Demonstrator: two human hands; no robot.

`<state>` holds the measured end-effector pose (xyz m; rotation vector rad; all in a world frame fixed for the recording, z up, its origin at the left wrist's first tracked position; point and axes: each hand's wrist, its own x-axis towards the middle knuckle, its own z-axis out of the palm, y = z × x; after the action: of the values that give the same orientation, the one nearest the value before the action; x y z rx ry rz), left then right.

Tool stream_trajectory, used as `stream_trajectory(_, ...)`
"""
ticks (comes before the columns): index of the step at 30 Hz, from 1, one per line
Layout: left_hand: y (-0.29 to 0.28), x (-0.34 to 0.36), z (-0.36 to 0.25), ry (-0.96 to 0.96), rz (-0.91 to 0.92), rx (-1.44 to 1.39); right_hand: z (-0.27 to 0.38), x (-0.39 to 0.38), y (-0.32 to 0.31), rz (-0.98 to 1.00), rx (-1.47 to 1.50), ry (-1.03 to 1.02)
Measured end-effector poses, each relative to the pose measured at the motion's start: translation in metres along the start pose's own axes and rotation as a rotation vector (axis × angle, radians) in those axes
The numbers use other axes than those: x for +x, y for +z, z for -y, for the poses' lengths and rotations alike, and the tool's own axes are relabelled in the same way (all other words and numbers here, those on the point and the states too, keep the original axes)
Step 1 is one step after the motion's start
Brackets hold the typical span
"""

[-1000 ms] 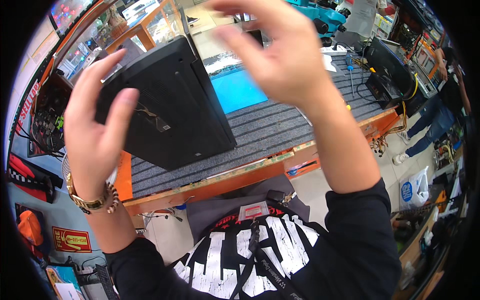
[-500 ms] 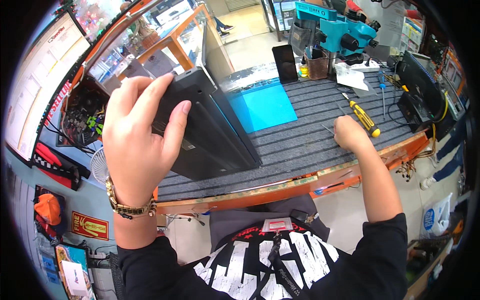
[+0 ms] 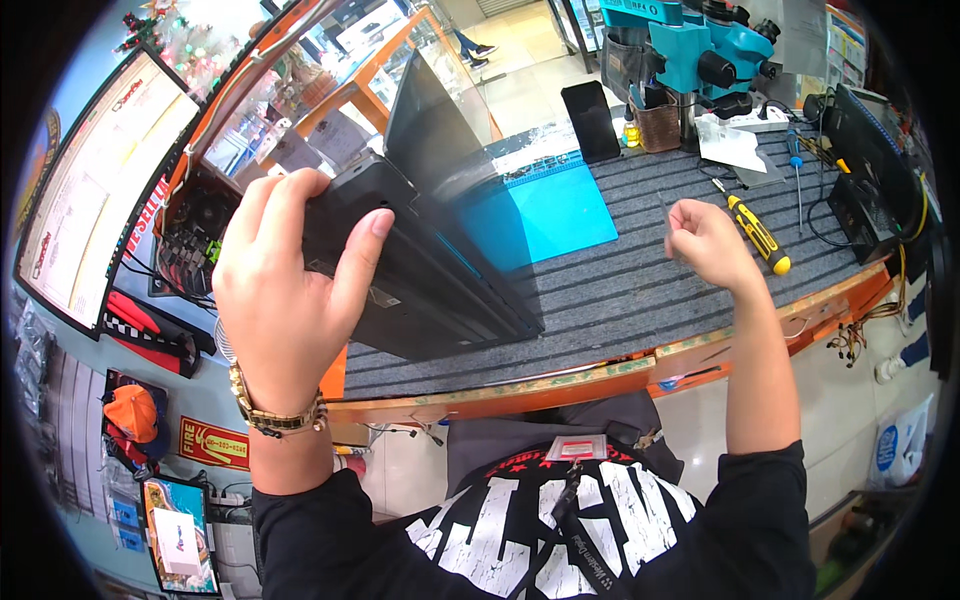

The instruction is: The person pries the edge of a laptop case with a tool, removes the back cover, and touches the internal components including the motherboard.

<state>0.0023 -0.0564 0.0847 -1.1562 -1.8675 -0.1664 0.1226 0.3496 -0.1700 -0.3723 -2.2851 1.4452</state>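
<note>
My left hand (image 3: pixel 280 295) grips the upper corner of a black laptop (image 3: pixel 430 285), thumb on its underside and fingers over the edge. The laptop stands tilted on its side on the grey striped mat (image 3: pixel 600 320), with its screen panel (image 3: pixel 430 115) spread away from the base. My right hand (image 3: pixel 712 245) is closed above the mat, to the right of the laptop. A thin grey tool (image 3: pixel 662 208) juts up from its fingers; its kind is too small to make out. A yellow-and-black screwdriver (image 3: pixel 758 234) lies just right of that hand.
Behind the laptop lies a blue work mat (image 3: pixel 560 215). A dark phone (image 3: pixel 591 122) leans near a brown pen holder (image 3: pixel 656 125) and a teal microscope (image 3: pixel 700 60). Another screwdriver (image 3: pixel 796 165), a white power strip (image 3: pixel 760 120) and a black box (image 3: pixel 868 212) sit at the right.
My right hand has lifted slightly, and the thin tool now points up instead of toward the mat. The laptop is still in my left hand. The whole view has shifted a little.
</note>
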Motion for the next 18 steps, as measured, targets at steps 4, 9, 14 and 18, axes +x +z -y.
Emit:
stream_trajectory(4, 0.010, 0.007, -0.010, 0.021, 0.001, 0.050, 0.028, 0.001, 0.031, 0.094, 0.503, -0.016)
stream_trajectory(9, 0.020, 0.009, -0.014, 0.050, -0.065, 0.147, 0.084, -0.001, 0.063, 0.166, 0.667, -0.037)
stream_trajectory(14, 0.016, 0.008, -0.017, 0.033, -0.034, 0.110, 0.129, -0.007, 0.085, 0.207, 0.843, -0.171)
stream_trajectory(18, 0.011, 0.009, -0.018, 0.021, -0.003, 0.072, 0.159, -0.016, 0.107, 0.218, 0.983, -0.263)
